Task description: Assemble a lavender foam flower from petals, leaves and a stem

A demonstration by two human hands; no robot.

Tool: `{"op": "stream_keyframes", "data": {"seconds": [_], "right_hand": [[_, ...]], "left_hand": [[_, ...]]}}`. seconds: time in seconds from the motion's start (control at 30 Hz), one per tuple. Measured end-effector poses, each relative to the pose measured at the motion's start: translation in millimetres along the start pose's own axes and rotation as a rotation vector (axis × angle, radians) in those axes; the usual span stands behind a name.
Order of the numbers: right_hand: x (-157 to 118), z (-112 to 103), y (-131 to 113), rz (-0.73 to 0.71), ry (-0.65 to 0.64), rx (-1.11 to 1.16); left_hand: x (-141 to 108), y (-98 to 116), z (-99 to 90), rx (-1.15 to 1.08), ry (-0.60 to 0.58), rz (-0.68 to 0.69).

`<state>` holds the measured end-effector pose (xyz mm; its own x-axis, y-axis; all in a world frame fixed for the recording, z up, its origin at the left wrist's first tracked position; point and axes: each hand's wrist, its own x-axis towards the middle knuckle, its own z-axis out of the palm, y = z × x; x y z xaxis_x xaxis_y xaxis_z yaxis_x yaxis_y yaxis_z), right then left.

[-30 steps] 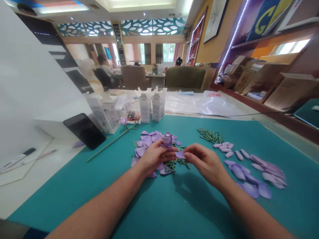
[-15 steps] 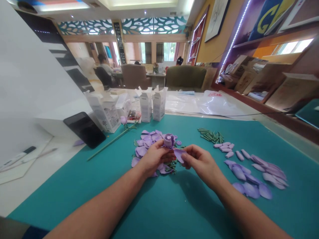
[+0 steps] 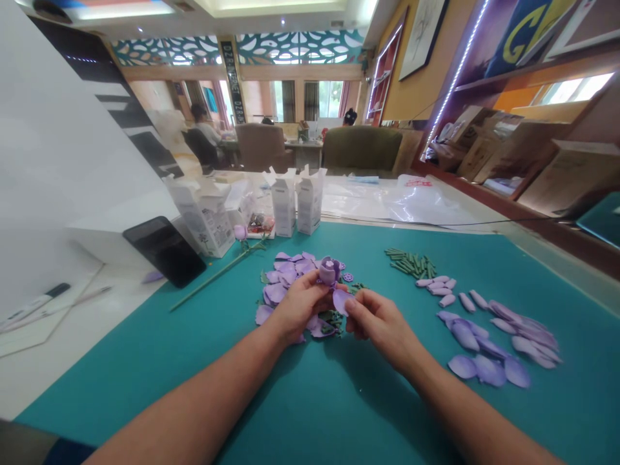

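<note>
My left hand is closed on a purple flower head, a small cup of petals held upright. Between the thumb and fingers of my right hand is a loose purple petal, just below the flower head. Under and behind my left hand lies a heap of purple petals, with small green pieces beside it. A small purple ring-shaped piece rests right of the flower head.
Green sticks, pale buds and sorted petals lie on the right of the green mat. A stemmed flower, a phone and white boxes stand or lie left and behind.
My right hand has moved slightly left with its petal, which is now closer beneath the flower head. The flower head has turned a little in my left hand.
</note>
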<state>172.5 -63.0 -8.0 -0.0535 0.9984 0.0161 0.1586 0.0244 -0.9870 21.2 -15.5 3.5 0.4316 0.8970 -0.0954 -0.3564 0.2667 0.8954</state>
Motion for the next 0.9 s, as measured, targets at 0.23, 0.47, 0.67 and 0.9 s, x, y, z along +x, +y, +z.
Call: {"op": "stream_keyframes", "data": {"seconds": [0.23, 0.47, 0.67, 0.9], "right_hand": [[1.4, 2.0, 3.9, 0.02, 0.005, 0.012], [1.0, 4.0, 1.0, 0.034, 0.01, 0.018], [2.0, 2.6, 2.4, 0.048, -0.002, 0.012], [1.6, 1.2, 4.9, 0.043, 0.0, 0.001]], "left_hand": [[0.5, -1.3, -0.4, -0.01, -0.001, 0.011], [0.6, -3.2, -1.0, -0.012, -0.01, 0.021], [0.2, -4.1, 0.4, -0.011, 0.009, 0.037], [-2.0, -5.4, 1.6, -0.005, 0.012, 0.066]]}}
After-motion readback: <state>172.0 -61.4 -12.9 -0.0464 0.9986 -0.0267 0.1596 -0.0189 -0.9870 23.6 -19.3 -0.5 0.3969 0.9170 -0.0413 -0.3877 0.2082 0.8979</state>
